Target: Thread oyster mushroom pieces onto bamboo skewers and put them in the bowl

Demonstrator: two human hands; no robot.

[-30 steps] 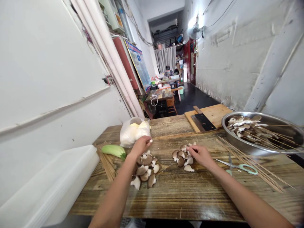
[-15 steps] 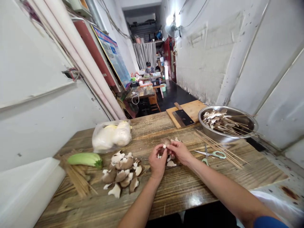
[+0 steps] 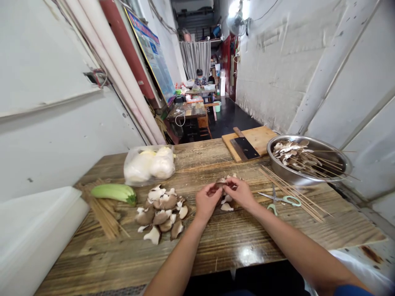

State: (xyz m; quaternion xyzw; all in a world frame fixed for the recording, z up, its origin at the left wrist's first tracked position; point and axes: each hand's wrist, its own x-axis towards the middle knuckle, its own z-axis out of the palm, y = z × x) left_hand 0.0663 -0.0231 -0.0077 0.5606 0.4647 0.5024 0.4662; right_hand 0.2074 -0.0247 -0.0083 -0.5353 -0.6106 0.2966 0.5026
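My left hand (image 3: 207, 201) and my right hand (image 3: 242, 193) meet over the middle of the wooden table (image 3: 222, 242), fingers pinched together on one oyster mushroom (image 3: 221, 181). The fingers cover much of it. Beneath and behind the hands lie more mushroom pieces (image 3: 227, 206), partly hidden. A larger pile of oyster mushrooms (image 3: 163, 204) rests to the left of my left hand. To the right of my right hand are opened scissors (image 3: 290, 200) with pale green handles, beside loose wooden skewers (image 3: 296, 199).
A steel bowl (image 3: 347, 166) at the right holds skewered mushrooms. Behind the hands, a cleaver (image 3: 247, 148) lies on a cutting board (image 3: 262, 137). Farther left are a bagged white bundle (image 3: 149, 165), a green squash (image 3: 112, 192) on a skewer bundle (image 3: 105, 222), and a white box (image 3: 46, 234).
The mushroom's cap stood up above my fingertips before; now it is tilted lower and more covered by them. The camera view has shifted slightly.
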